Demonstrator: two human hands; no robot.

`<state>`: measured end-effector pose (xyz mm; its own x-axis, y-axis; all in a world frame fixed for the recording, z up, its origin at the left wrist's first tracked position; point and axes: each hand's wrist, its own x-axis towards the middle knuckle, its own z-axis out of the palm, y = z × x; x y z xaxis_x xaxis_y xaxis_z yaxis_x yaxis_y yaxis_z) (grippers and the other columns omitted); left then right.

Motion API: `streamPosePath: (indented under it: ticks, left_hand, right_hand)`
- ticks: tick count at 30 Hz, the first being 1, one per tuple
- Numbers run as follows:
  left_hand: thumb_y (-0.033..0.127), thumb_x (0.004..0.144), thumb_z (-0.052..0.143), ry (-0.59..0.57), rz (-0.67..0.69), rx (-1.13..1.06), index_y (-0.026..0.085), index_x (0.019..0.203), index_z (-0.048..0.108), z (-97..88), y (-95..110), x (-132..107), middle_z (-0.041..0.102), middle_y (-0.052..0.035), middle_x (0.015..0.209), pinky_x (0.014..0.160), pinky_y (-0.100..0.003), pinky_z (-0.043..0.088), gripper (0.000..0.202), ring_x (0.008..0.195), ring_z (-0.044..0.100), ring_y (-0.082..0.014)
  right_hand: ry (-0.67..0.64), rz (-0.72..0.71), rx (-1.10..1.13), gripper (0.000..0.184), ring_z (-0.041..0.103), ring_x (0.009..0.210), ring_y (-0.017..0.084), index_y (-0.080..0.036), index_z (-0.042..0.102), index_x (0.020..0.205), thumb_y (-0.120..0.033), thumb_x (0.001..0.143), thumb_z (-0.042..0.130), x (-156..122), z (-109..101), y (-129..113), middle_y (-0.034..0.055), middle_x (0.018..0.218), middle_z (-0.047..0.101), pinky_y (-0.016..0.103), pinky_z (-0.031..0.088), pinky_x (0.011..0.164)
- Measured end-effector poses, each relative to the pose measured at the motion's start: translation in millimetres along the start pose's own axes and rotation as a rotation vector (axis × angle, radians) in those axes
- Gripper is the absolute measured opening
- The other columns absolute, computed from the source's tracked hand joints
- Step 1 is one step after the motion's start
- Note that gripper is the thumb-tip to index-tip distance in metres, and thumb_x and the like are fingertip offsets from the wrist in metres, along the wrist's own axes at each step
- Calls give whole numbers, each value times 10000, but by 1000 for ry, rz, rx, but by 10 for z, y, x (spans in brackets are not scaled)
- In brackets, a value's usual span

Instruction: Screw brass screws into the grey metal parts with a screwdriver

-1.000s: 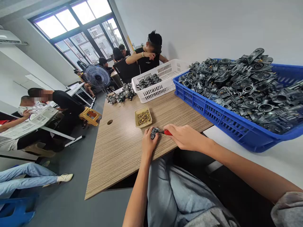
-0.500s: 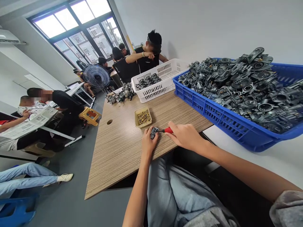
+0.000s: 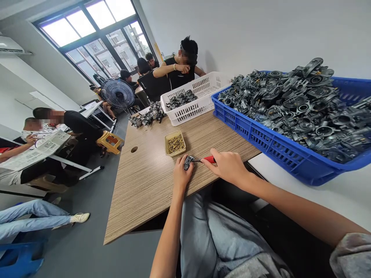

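At table edge point(image 3: 136, 224), carburetor point(image 3: 188, 163) in left hand point(image 3: 182, 174)

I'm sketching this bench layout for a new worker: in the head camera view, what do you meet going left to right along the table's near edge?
left hand → grey carburetor body → red-handled screwdriver → right hand → blue plastic crate of carburetor bodies

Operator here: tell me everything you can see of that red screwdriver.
The screwdriver has a glossy red handle, partly wrapped by the right hand, and a thin metal shaft pointing left, held almost level. Its tip reaches a small dark metal part in the left hand; the tip's shape is too small to tell.
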<state>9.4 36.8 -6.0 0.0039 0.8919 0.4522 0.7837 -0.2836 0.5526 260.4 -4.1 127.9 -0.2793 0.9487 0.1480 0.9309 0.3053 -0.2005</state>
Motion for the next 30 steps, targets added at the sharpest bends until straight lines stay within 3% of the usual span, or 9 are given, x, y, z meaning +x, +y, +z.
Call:
streamPosePath:
  ticks: [7,12,17,21,25,30]
  left_hand:
    - [299,1064,667,10,17,-4,217,1429,711,0,-7,3,736,-124,1261,1107,-448,597,377,1200,739,-291]
    - [291,1062,669,13,12,-4,221,1426,707,-6,-10,1,736,-120,1275,1106,-438,596,373,1201,739,-285]
    - [268,1049,673,12,23,-7,220,1424,706,-2,-11,3,735,-119,1269,1092,-431,599,380,1188,738,-281]
    - [247,1030,678,19,20,-5,215,1427,705,4,-10,2,731,-123,1272,1086,-436,601,399,1181,737,-285]
    - [259,1039,673,7,14,5,221,1433,703,-6,3,-2,727,-117,1246,1090,-439,595,397,1176,733,-288]
    - [282,1047,664,-1,13,0,216,1434,700,-13,11,-1,721,-122,1245,1084,-446,592,394,1166,726,-291]
  right_hand:
    - [-47,28,-2,584,838,969,341,-194,732,1118,-684,1180,420,15,-24,-11,161,956,855,325,434,742]
    - [-36,-43,44,527,842,941,342,-194,659,1241,-673,1179,449,29,-21,45,138,942,852,320,414,714]
    - [-39,-197,118,375,828,917,315,-192,540,1382,-478,1149,604,12,-69,128,97,1017,850,312,386,701]
    - [-38,-339,158,214,807,924,277,-202,542,1317,-325,1149,594,-4,-74,159,78,1060,824,314,339,665]
    - [29,-403,158,105,788,935,245,-209,566,1235,-299,1182,557,13,-6,155,97,1157,804,314,278,630]
    - [67,-409,149,105,771,906,230,-205,578,1200,-299,1203,531,36,41,161,92,1109,796,311,267,618]
